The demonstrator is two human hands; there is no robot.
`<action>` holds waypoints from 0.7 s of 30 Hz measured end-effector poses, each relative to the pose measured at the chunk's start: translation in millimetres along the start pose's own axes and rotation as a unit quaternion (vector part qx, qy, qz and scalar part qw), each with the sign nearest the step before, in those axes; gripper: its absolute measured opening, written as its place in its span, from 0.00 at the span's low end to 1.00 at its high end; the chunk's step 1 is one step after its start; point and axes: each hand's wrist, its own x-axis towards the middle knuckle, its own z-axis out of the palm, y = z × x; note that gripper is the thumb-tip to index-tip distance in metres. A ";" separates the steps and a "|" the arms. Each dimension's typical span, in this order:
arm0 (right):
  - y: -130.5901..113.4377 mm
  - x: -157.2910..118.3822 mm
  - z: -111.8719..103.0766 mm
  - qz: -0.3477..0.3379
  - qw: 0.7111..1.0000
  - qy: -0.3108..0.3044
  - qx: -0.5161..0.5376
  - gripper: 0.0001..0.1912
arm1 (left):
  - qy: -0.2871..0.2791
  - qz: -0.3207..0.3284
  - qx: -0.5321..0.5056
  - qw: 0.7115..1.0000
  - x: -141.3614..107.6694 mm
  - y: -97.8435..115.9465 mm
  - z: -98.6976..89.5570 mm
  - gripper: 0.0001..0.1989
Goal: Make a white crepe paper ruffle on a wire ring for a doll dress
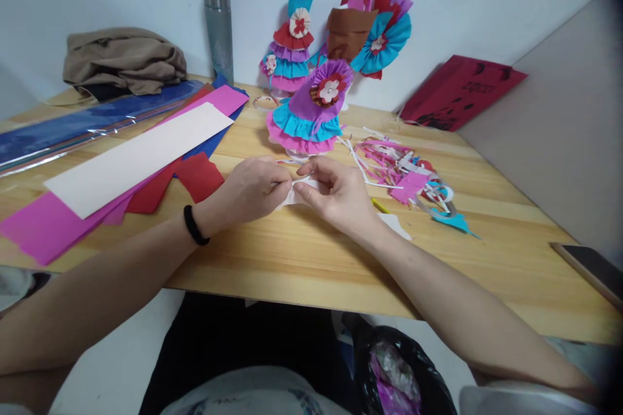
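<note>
White, thin, flat piece of sheet material sits between the two hands, at the right of the left hand's fingertips and under the right hand's thumb; whether it touches the table is hard to tell. Farthest out, left of and beyond the left hand, lies a crumpled brown cloth. Nearer that hand, a long cream rectangular strip rests across a bright magenta strip, and a red angular piece lies just beside the wrist. The left hand is curled, pinching the white piece's left side between thumb and forefinger. Straight beyond both hands stands a small purple dress with turquoise and pink ruffles. The right hand grips the white piece's right side, thumb in front, fingers bent. Past it on the right lie a tangled heap of coloured scraps and, farther out, a dark-screened phone.
</note>
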 end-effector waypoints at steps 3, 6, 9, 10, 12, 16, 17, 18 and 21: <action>-3.8 -2.4 -0.7 0.003 0.999 0.017 -0.049 0.07 | -0.014 0.019 0.046 0.999 -0.6 -0.8 0.3 0.15; -7.5 -4.1 -2.4 -0.005 0.996 0.020 -0.084 0.08 | 0.002 0.027 0.053 0.998 -0.4 -0.1 0.1 0.15; -9.3 -4.7 -4.3 -0.006 0.993 0.037 -0.109 0.11 | 0.014 0.024 0.038 0.999 0.5 0.6 0.3 0.16; -9.6 -4.5 -5.0 -0.004 0.993 0.045 -0.110 0.11 | 0.021 0.021 0.033 0.999 0.8 0.4 0.4 0.17; -9.8 -3.8 -6.2 -0.008 0.995 0.052 -0.086 0.11 | 0.034 0.015 0.022 0.999 1.3 -0.3 0.7 0.17; -9.3 -0.8 -7.4 -0.004 0.999 0.033 0.019 0.06 | 0.045 0.018 0.008 0.999 1.6 -2.6 0.7 0.15; -8.9 0.1 -7.3 0.005 0.999 0.026 0.041 0.07 | 0.045 0.021 0.009 0.999 1.5 -3.0 0.7 0.14; -8.5 1.0 -6.9 0.015 0.998 0.019 0.062 0.07 | 0.046 0.024 0.010 0.999 1.4 -3.2 0.7 0.14; -6.6 3.1 -4.7 0.041 0.992 0.001 0.117 0.07 | 0.044 0.030 0.018 0.998 1.0 -3.1 0.7 0.14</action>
